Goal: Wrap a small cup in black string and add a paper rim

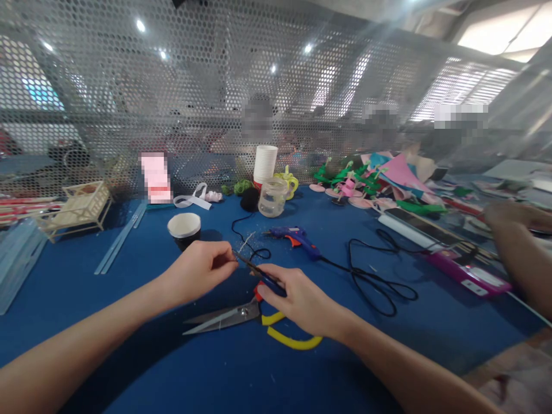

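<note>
Bench [146,368]: blue, spanning my view.
Scissors [246,313]: yellow-handled, lying near.
Right hand [298,296]: grip closed around the tool [272,283].
Left hand [199,266]: grip pinched together; I can't tell on what.
Tool: blue-handled, between the hands, tip pointing far left.

One camera on the person's head looked forward and down across a blue table [302,379]. From close above, it saw the left hand [196,270] and right hand [297,299] near the middle. The wide view reached a mesh screen [194,86] on the far side, a bright window [495,34] at upper right, and another person's arm [524,259] at the right edge.
</note>
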Available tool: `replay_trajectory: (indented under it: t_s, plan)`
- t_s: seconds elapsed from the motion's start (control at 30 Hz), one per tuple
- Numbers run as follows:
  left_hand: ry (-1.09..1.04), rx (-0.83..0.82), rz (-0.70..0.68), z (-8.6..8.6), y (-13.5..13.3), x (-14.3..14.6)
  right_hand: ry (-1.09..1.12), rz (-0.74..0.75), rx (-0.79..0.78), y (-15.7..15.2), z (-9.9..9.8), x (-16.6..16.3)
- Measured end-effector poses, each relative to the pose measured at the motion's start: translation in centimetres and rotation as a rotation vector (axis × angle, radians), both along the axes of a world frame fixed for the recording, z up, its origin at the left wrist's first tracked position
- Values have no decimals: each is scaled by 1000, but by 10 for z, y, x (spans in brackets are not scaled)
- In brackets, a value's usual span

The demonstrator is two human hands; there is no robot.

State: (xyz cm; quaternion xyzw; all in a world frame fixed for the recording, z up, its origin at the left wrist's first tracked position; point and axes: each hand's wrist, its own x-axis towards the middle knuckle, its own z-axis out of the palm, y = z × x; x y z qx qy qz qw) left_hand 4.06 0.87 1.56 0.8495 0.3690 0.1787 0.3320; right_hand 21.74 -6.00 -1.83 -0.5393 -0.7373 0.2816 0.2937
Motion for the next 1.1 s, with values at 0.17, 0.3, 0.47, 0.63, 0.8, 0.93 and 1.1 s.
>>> replay_trajectory:
  t_s: [0.17, 0.3, 0.47, 0.63, 0.8, 0.93, 1.1]
  plan:
    - [25, 185, 98, 5, -9, 2, 52, -25, -21, 0, -2, -3]
    - [-162, -297, -108, 11, 3, -6, 146, 13, -18, -1, 3, -1]
    - [-353, -762, -231, 3, 18, -14, 130, 95, -33, -3, 8, 1]
    - [-199, -494, -123, 5, 9, -7, 77, 45, 17, -2, 4, 0]
    - [43, 158, 149, 12, -6, 1, 19, -32, 55, 0, -1, -3]
    - [-103, -230, 12, 13, 1, -6, 59, -12, 63, -1, 1, -2]
    - [-458, -865, -228, -3, 14, -11, 142, 70, 49, -2, 6, 1]
